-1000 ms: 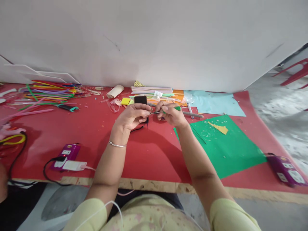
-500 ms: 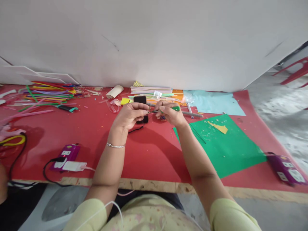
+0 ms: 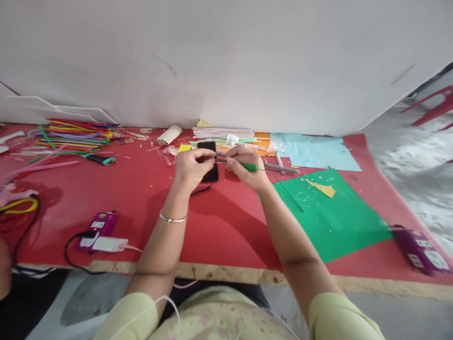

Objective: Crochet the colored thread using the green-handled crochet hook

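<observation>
My left hand (image 3: pixel 191 167) and my right hand (image 3: pixel 245 167) meet above the red table (image 3: pixel 226 222), both pinching a thin green-wrapped wire (image 3: pixel 249 167). The green part sticks out under my right fingers, and a thin dark stem trails right over the green paper (image 3: pixel 329 212). A black phone (image 3: pixel 208 163) lies flat just behind my left fingers, with a dark cable under it. A silver bangle sits on my left wrist.
Coloured straws (image 3: pixel 71 134) are heaped at the far left. Stacked papers (image 3: pixel 226 134), a cardboard tube (image 3: pixel 170 134) and a light blue sheet (image 3: pixel 314 151) line the wall. A purple power strip (image 3: pixel 101 226) lies front left, another (image 3: pixel 421 250) front right.
Both hands have dropped lower toward the table and turned knuckles up. The green part of the wire has shifted down to my right fingers, and the phone shows more.
</observation>
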`<state>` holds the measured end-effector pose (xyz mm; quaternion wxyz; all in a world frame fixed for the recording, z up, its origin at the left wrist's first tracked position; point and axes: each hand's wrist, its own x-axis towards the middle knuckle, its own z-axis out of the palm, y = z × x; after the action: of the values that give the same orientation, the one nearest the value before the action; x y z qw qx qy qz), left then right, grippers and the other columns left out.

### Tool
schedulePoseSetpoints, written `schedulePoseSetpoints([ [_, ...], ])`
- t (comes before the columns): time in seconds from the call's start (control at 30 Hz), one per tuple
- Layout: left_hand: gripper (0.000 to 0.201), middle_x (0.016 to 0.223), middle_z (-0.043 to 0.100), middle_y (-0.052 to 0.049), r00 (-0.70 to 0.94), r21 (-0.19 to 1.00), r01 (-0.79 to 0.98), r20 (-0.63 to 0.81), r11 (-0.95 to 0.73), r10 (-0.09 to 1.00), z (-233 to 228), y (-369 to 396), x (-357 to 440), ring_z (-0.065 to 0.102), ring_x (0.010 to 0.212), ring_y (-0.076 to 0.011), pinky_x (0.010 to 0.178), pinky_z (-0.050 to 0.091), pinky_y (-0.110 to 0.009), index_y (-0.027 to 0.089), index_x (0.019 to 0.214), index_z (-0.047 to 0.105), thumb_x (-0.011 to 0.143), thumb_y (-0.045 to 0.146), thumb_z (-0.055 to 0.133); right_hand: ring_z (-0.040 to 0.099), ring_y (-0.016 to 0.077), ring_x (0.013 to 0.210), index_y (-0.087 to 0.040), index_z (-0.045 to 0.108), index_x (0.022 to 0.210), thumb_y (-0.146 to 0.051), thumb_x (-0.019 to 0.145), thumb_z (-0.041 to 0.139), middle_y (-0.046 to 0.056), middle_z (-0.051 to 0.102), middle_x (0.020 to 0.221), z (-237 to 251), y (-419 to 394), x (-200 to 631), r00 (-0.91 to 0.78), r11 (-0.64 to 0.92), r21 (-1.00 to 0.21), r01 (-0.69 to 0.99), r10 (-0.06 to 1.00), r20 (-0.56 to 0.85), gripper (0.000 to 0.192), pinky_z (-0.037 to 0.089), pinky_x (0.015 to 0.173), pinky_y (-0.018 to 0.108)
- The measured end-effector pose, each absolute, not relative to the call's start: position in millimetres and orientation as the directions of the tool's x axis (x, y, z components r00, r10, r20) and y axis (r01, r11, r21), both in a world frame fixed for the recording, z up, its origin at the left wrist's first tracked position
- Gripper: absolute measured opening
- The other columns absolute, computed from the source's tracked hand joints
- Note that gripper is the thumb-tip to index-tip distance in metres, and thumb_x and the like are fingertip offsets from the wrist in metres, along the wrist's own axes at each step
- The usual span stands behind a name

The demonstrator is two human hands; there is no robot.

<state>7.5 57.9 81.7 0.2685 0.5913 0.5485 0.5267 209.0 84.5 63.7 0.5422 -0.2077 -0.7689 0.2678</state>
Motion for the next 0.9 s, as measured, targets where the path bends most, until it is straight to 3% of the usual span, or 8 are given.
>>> schedulePoseSetpoints([
  [0.2, 0.022, 0.084, 0.085, -0.005, -0.148, 0.87, 0.404, 0.369, -0.284, 0.918, 81.5, 57.3, 7.3, 0.072, 0.076, -0.0191, 0.072, 0.056, -0.031, 0.019, 0.094, 0.09, 0.075, 0.025, 0.079, 0.068, 0.0167, 0.08, -0.02, 0.072, 0.072, -0.032, 0.108, 0.06, 0.006, 0.071, 0.089, 63.9, 83.8, 208.4, -0.319, 0.825, -0.558, 0.095, 0.556, 0.768, 0.039, 0.056, 0.075, 0.035],
  [0.47, 0.024, 0.084, 0.085, -0.007, -0.161, 0.894, 0.344, 0.357, -0.287, 0.92, 80.9, 58.0, 7.3, 0.072, 0.076, -0.0201, 0.074, 0.059, -0.033, 0.018, 0.095, 0.09, 0.074, 0.025, 0.081, 0.07, 0.0174, 0.085, -0.023, 0.081, 0.079, -0.038, 0.109, 0.062, 0.005, 0.074, 0.089, 60.3, 84.4, 208.0, -0.276, 0.771, -0.636, 0.035, 0.619, 0.735, 0.039, 0.058, 0.079, 0.036],
  [0.73, 0.03, 0.09, 0.085, -0.008, -0.136, 0.967, 0.109, 0.244, -0.23, 0.96, 83.7, 56.0, 12.0, 0.076, 0.083, -0.0206, 0.079, 0.063, -0.034, 0.017, 0.096, 0.09, 0.067, 0.026, 0.089, 0.071, 0.0177, 0.089, -0.026, 0.084, 0.08, -0.037, 0.108, 0.063, 0.003, 0.074, 0.09, 57.6, 86.2, 209.5, -0.216, 0.73, -0.684, -0.018, 0.665, 0.715, 0.038, 0.059, 0.086, 0.036],
  [0.9, 0.033, 0.082, 0.082, -0.006, -0.114, 0.983, 0.049, 0.179, -0.175, 0.977, 82.4, 56.1, 11.1, 0.067, 0.067, -0.0152, 0.061, 0.053, -0.029, 0.018, 0.097, 0.089, 0.067, 0.031, 0.091, 0.071, 0.0187, 0.09, -0.027, 0.084, 0.077, -0.045, 0.108, 0.063, 0.003, 0.074, 0.09, 56.6, 86.4, 210.2, -0.206, 0.705, -0.709, 0.019, 0.697, 0.687, 0.042, 0.061, 0.086, 0.037],
])
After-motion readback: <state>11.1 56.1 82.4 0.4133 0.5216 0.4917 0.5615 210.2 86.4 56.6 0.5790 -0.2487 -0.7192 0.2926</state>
